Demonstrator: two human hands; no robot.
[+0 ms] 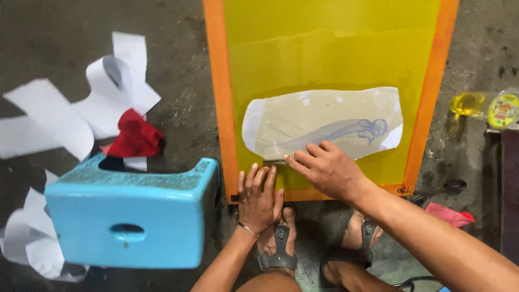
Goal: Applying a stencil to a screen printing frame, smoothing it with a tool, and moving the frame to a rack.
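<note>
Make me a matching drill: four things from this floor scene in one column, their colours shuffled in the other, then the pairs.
1. plastic stool
2. crumpled rag
3. frame border
4. paper scraps

A. orange
B. white
C. light blue
D. red

Pairs: 1-C, 2-D, 3-A, 4-B

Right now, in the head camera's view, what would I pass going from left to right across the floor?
White paper scraps → blue plastic stool → left hand → right hand → orange frame edge → yellow bottle.
</note>
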